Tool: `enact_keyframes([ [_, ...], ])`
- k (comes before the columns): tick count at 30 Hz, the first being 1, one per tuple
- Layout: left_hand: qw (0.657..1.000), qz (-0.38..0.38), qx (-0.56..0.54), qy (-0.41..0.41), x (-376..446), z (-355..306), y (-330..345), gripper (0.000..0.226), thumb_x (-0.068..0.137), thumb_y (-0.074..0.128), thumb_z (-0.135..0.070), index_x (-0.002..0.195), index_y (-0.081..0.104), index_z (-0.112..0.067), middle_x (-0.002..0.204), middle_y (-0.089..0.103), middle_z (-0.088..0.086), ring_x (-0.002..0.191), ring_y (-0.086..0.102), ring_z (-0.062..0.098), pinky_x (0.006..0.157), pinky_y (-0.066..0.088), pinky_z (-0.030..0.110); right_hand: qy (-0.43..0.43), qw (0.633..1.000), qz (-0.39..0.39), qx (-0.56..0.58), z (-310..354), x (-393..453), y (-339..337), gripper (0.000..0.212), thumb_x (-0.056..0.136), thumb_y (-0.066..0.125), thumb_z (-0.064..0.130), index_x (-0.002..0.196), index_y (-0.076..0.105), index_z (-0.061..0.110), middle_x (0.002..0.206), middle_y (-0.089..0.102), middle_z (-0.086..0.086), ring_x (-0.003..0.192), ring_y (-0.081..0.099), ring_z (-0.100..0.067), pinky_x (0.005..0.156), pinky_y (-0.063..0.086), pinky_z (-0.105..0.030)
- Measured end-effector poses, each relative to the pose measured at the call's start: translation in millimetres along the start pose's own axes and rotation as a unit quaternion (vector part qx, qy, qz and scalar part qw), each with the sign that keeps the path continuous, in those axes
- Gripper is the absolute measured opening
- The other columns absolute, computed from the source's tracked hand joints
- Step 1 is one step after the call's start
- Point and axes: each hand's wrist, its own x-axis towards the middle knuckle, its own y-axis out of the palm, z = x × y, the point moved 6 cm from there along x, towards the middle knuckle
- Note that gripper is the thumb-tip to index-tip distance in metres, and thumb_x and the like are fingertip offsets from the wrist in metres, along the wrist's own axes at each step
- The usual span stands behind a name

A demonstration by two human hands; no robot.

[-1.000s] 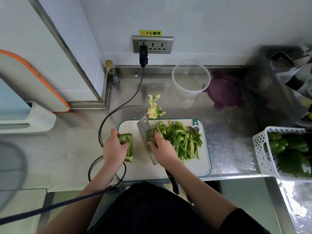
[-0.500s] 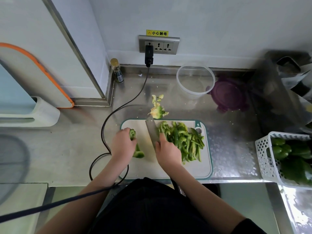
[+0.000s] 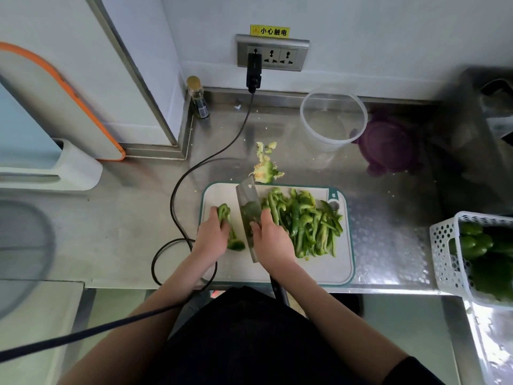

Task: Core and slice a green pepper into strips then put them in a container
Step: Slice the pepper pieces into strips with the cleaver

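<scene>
Head view looks down on a white plastic cutting board with a teal rim (image 3: 350, 240) lying on a brushed steel worktop (image 3: 125, 223). The left hand (image 3: 212, 236) has its grip closed round the last uncut piece of green pepper (image 3: 228, 226), a curved, glossy slab of wall pinned near the board's left edge. The right hand (image 3: 270, 240) grasps a broad steel cleaver (image 3: 248, 202) high up, fingers pinching the blade near its spine, the dark handle running back under the wrist. The blade stands between the uncut piece and a loose heap of thin green pepper strips (image 3: 304, 223) on the right half of the board.

To slice well, I would lay the piece flat with the skin side down, tuck the left fingertips back, guide the blade flat against the knuckles, and take narrow even cuts to match the heap. Waxy skin can make an edge skid, so a firm downward push seems wiser than a light tap.

Beyond the board lies the pale, ragged pepper core with its seeds (image 3: 265, 169). Further back stands a round, clear plastic container (image 3: 333, 118), holding no strips yet, with a purple lid (image 3: 388, 145) beside it. A white perforated basket (image 3: 447, 254) at the right holds whole peppers.
</scene>
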Motion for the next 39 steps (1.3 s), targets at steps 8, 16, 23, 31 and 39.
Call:
enact_keyframes([
  [8,0.998,0.027,-0.046,0.032,-4,-6,15,0.014,0.1,0.04,-0.017,0.111,0.042,-0.01,0.078,0.056,0.0,0.07,0.057,0.02,0.055,0.039,0.024,0.03,0.999,-0.006,0.037,-5,-1,-9,0.018,0.103,0.034,0.025,0.109,0.038,0.009,0.073,0.06,-0.01,0.062,0.059,-0.03,0.049,0.046,-0.037],
  [16,0.999,0.017,-0.032,0.034,-3,-7,16,0.006,0.099,0.04,-0.014,0.097,0.035,-0.011,0.068,0.051,0.0,0.057,0.052,0.015,0.046,0.031,0.021,0.012,1.0,0.013,0.006,-3,1,2,0.023,0.103,0.033,0.026,0.116,0.036,0.008,0.07,0.053,-0.007,0.064,0.057,-0.032,0.051,0.041,-0.034],
  [23,1.0,-0.006,-0.025,0.016,-3,-4,19,0.007,0.099,0.04,-0.014,0.096,0.035,-0.009,0.068,0.051,0.002,0.055,0.052,0.017,0.045,0.035,0.027,0.005,0.999,0.005,-0.031,2,3,10,0.022,0.103,0.03,0.024,0.114,0.037,0.006,0.065,0.051,-0.006,0.057,0.056,-0.031,0.047,0.042,-0.032],
  [31,0.998,-0.03,-0.052,-0.002,-2,1,20,0.012,0.097,0.042,-0.014,0.094,0.033,-0.006,0.067,0.049,0.002,0.057,0.05,0.021,0.053,0.035,0.033,0.025,0.993,0.032,-0.11,12,3,27,0.021,0.097,0.036,0.006,0.116,0.03,0.012,0.081,0.065,-0.009,0.071,0.064,-0.033,0.058,0.044,-0.034],
  [39,0.996,-0.015,-0.084,-0.024,-2,3,22,0.015,0.096,0.043,-0.012,0.087,0.031,-0.009,0.067,0.047,0.003,0.058,0.044,0.018,0.053,0.035,0.033,0.023,0.985,0.05,-0.161,25,12,24,0.03,0.095,0.037,0.003,0.122,0.03,0.011,0.086,0.066,-0.008,0.069,0.063,-0.03,0.055,0.042,-0.033],
])
